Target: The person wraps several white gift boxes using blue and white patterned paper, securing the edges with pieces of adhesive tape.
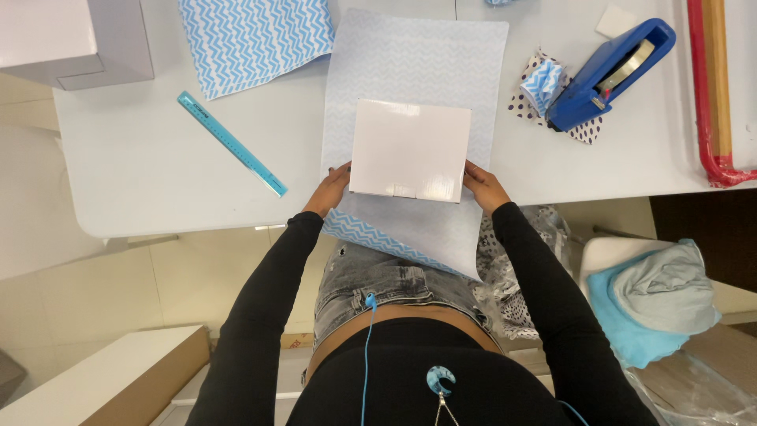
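Observation:
A white square box [409,148] lies on a sheet of wrapping paper [418,63], its pale reverse side up and its blue zigzag print showing at the near hanging edge. My left hand [331,188] grips the box's near left corner. My right hand [482,185] grips its near right corner. Both hands rest at the table's front edge, and the paper hangs over that edge toward my lap.
On the white table [142,158] lie a light blue ruler [230,142], another zigzag paper sheet [252,39], a blue tape dispenser [611,72], crumpled paper scraps [544,87] and a white box [75,39] at far left. A red-edged roll [710,87] lies far right. Cloth [654,300] sits on a chair.

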